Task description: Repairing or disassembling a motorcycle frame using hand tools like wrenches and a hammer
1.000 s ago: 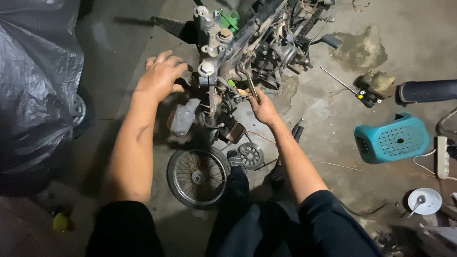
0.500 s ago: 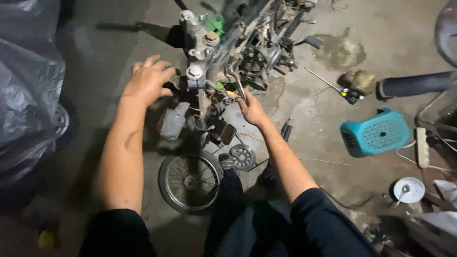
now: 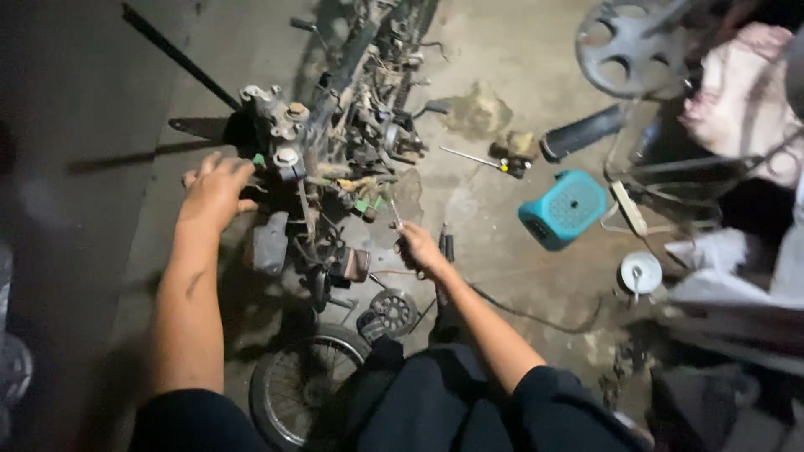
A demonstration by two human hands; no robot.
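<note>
Stripped motorcycle frame lies on the concrete floor — heavy, rigid, greasy; grip at the steering head. Left hand spread flat on it; right hand pinches a thin tool.

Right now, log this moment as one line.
left hand: on motorcycle frame | right hand: holding thin tool | spoked wheel: on floor

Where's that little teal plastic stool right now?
In the head view, the teal stool stands on the floor to the right of the stripped motorbike frame, beyond the right hand, near a screwdriver.
</note>
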